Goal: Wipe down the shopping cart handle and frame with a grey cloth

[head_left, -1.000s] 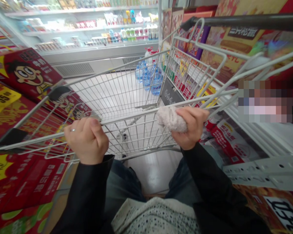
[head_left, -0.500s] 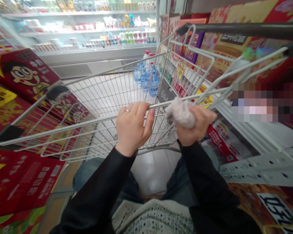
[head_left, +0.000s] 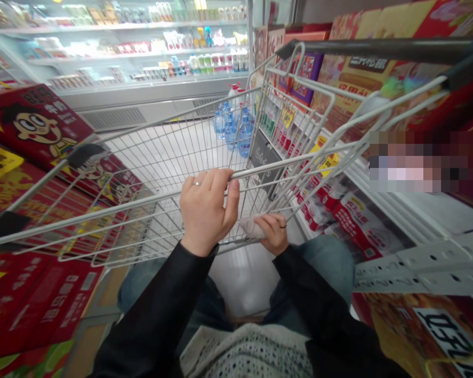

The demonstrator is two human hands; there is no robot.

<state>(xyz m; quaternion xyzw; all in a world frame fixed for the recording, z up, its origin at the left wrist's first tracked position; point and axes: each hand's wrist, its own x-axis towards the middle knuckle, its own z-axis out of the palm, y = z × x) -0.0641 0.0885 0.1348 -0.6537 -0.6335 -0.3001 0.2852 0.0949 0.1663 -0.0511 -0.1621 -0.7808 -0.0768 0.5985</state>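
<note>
Bright, flat light (edges bowed)

The cart point(head_left: 173, 157) is pale grey wire; the cloth point(head_left: 250, 227) is greyish white; the sleeves point(head_left: 153, 310) are black; the jeans point(head_left: 327, 268) are faded blue; the fabric point(head_left: 246, 354) is cream with dark speckles; the boxes point(head_left: 35, 294) are red and yellow.

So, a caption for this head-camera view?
In a supermarket aisle, the left hand grips a wire shopping cart's rail; the right hand holds a pale cloth.

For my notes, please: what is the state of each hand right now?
Left hand: closed on the white metal shopping cart rail.
Right hand: closed, holding a fuzzy grey-white cloth.
</note>
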